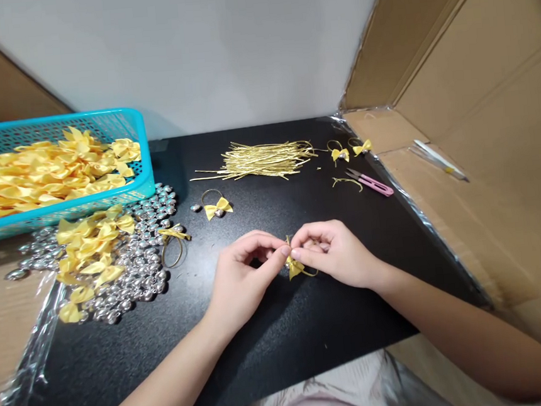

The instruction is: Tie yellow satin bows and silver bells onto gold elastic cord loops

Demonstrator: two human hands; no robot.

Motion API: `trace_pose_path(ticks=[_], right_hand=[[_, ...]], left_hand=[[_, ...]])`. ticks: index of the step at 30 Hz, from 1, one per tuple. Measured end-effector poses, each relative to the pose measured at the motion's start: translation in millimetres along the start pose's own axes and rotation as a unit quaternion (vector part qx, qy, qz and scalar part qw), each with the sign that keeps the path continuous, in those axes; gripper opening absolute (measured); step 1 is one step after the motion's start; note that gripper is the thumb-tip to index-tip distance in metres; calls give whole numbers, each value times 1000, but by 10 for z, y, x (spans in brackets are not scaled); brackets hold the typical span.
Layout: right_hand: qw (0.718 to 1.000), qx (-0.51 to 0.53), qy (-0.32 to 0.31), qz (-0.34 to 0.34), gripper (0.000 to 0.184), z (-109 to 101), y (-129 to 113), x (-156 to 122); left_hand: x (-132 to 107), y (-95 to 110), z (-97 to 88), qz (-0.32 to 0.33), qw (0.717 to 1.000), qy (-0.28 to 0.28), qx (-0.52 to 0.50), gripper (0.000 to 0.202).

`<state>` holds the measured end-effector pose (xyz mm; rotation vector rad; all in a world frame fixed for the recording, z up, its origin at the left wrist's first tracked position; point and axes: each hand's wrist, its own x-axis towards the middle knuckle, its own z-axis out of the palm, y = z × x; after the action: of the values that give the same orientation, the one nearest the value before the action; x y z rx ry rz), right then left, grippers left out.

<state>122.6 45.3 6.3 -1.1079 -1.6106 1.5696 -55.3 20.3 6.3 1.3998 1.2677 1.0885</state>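
Observation:
Over the black table [272, 329], my left hand [246, 274] and my right hand [341, 253] meet with thumbs and fingertips pinched together. Between them is a yellow ribbon bow [295, 269], its lower part hanging below the fingertips. A gold loop shows at its right side, under my right hand. The exact point that each hand grips is mostly covered by the fingers. Left of my left hand lie a finished bow with bell and ring [218, 209], a loose silver bell [196, 207] and another ringed bow [172, 249].
A turquoise basket [146, 157] full of yellow bows stands at the left. Silver bells [143, 264] and loose bows [96, 237] lie before it. Gold twist ties [267, 159] are piled at the back. Pink thread snips [370, 181], two ringed bows [341, 154] and a white pen-like tool [438, 160] are at right.

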Motion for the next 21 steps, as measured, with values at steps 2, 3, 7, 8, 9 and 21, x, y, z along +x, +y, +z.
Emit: trace_pose_path(ticks=[2,3,7,8,9,21], right_hand=[[1000,11,-7,10,15,6,1,5],[1000,16,-10,15,15,8,0,6],[999,18,-16,25,18,2,-6,9],[999,17,-17,27,18,-1,-8,8],[999,17,-18,28,18,-4,-10,7],[1000,-20,-13,11,12,-7,-14,-16]], left_hand=[[-2,-1,7,-6,1000,-6,0,10],[0,-2,11,-14,1000,-8,-6,11],[11,-7,20,-44,998,-10,-42,15],[10,-10,20,-46,998,-11,-42,15],[6,-13,19,-41,999,-12,-32,13],[2,9,-64,279,917,0,284,7]])
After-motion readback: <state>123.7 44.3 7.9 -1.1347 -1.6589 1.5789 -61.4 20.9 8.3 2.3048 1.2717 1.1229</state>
